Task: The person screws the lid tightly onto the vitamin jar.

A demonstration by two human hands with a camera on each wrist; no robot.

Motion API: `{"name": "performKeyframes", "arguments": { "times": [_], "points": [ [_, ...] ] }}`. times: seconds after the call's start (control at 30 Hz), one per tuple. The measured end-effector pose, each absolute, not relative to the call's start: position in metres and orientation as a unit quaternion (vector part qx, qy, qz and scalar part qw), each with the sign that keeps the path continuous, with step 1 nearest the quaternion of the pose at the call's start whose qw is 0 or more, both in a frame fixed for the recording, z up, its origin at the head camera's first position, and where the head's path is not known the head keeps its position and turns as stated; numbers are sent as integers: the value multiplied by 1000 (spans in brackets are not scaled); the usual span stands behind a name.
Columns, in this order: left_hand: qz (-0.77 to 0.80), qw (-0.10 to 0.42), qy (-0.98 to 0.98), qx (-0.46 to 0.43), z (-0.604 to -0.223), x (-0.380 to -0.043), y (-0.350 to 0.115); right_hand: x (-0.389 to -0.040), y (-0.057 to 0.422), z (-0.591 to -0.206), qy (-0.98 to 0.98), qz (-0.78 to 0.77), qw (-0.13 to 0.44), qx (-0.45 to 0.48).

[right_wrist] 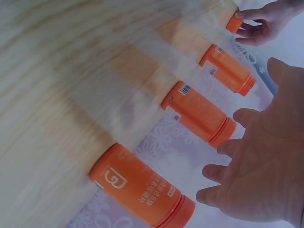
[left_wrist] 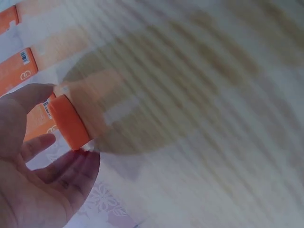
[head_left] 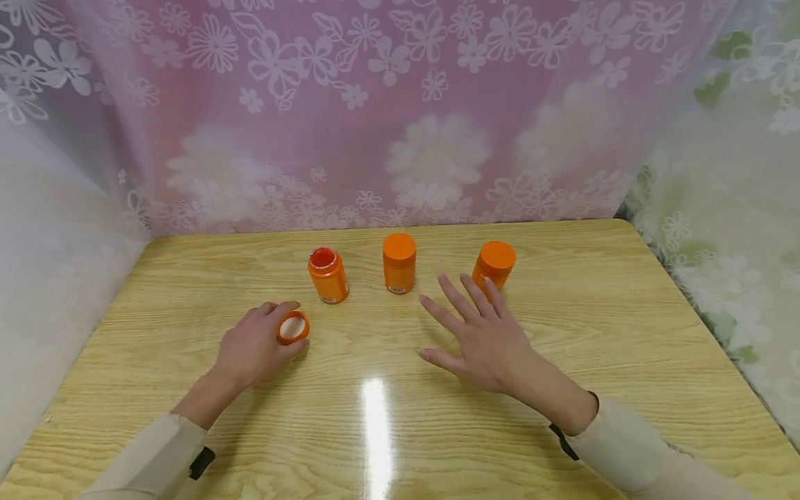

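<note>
An orange bottle cap (head_left: 293, 328) is gripped in my left hand (head_left: 256, 345), between the thumb and fingers, its white inside facing up. The cap's ridge-free side (left_wrist: 70, 122) shows in the left wrist view, on or just above the tabletop. Just beyond that hand stands an uncapped orange bottle (head_left: 328, 278) with a red mouth. My right hand (head_left: 490, 344) is held palm down with fingers spread, holding nothing. Its fingertips overlap a capped orange bottle (head_left: 496, 258) in the head view; the right wrist view shows a gap between them. Another capped bottle (head_left: 399, 264) stands in the middle.
The three bottles stand in a row toward the back of the wood-grain table (head_left: 312, 430). Behind it hangs a pink floral curtain (head_left: 350, 139). Pale floral fabric (head_left: 737, 229) hangs along the right side. A bright light reflection crosses the tabletop.
</note>
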State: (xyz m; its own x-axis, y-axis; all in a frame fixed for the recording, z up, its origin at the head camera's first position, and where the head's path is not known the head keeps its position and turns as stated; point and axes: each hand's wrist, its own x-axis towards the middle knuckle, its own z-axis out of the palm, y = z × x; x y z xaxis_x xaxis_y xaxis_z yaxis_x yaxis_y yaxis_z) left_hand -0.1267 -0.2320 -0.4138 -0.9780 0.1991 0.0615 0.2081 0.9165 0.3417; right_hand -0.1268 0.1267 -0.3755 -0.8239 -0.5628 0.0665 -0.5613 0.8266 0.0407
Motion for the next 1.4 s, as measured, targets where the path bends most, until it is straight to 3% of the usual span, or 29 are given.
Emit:
{"name": "performKeyframes", "arguments": {
  "times": [0.23,0.57,1.4],
  "points": [
    [-174,6,-971,-166,-411,-131,-229,-126,130,-380,-955,1,27,296],
    [-184,-14,-965,-189,-412,-135,-218,-126,131,-384,-954,1,22,298],
    [-158,-14,-950,-267,-409,-143,-141,-128,122,-385,-952,4,14,305]
  ]
}}
